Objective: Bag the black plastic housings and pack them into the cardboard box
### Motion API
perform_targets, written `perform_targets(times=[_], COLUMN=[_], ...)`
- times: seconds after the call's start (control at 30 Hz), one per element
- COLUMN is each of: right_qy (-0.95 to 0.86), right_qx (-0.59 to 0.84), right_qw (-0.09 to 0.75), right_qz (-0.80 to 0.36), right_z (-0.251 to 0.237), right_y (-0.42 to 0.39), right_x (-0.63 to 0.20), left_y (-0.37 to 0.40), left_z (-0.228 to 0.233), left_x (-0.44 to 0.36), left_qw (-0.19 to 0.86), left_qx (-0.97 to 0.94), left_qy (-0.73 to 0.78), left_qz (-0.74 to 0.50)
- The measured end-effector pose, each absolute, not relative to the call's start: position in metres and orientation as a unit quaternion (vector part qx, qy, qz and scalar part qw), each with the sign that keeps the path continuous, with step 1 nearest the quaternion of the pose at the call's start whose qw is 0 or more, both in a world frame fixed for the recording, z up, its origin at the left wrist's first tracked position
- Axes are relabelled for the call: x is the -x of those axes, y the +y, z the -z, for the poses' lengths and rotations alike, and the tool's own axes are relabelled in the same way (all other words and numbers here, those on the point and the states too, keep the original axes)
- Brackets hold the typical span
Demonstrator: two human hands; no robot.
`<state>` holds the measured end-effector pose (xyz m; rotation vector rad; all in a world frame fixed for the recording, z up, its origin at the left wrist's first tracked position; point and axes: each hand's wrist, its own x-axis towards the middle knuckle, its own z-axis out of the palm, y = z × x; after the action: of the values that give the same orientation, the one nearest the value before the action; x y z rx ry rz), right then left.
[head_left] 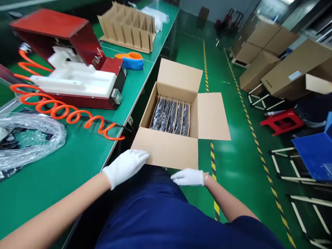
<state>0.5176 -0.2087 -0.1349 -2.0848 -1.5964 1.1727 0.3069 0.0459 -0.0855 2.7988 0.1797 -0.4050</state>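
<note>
Lower centre: gloved left hand (126,166) flat and open on near flap of carton (166,149), right hand (188,177) open-fingered at flap's lower edge, steadying it; mid-frame, wrapped dark parts (171,117) upright between dividers; upper left, red fixture (75,65) on bench (77,152).

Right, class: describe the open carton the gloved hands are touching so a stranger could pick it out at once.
Start at the long green workbench; just off its right edge stands the open carton. Unlike the closed boxes stacked by the far wall, its flaps are spread and five dark wrapped items stand in dividers inside.
</note>
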Motion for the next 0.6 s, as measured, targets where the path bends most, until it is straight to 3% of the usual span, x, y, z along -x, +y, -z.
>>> perform_targets(times=[0.1, 0.2, 0.27, 0.47, 0.6], right_qy=[-0.563, -0.561, -0.557, -0.516, -0.530], right_qx=[0.773, 0.818, 0.822, 0.845, 0.846], right_qw=[0.137, 0.017, -0.036, -0.073, -0.043], right_qz=[-0.258, -0.126, -0.116, -0.119, -0.040], right_z=[0.119, 0.123, 0.133, 0.161, 0.117], right_y=[-0.175, -0.112, -0.075, -0.053, -0.053], right_x=[-0.553, -0.571, -0.573, -0.551, -0.556], left_y=[0.044, 0.048, 0.053, 0.067, 0.059], left_z=[0.104, 0.127, 0.138, 0.138, 0.110], left_x=[-0.354, -0.354, -0.338, -0.300, -0.298], left_qw=[0.130, 0.121, 0.127, 0.167, 0.178], left_qx=[-0.972, -0.963, -0.953, -0.929, -0.940], left_qy=[0.110, 0.152, 0.178, 0.252, 0.251], left_qz=[0.163, 0.186, 0.210, 0.215, 0.149])
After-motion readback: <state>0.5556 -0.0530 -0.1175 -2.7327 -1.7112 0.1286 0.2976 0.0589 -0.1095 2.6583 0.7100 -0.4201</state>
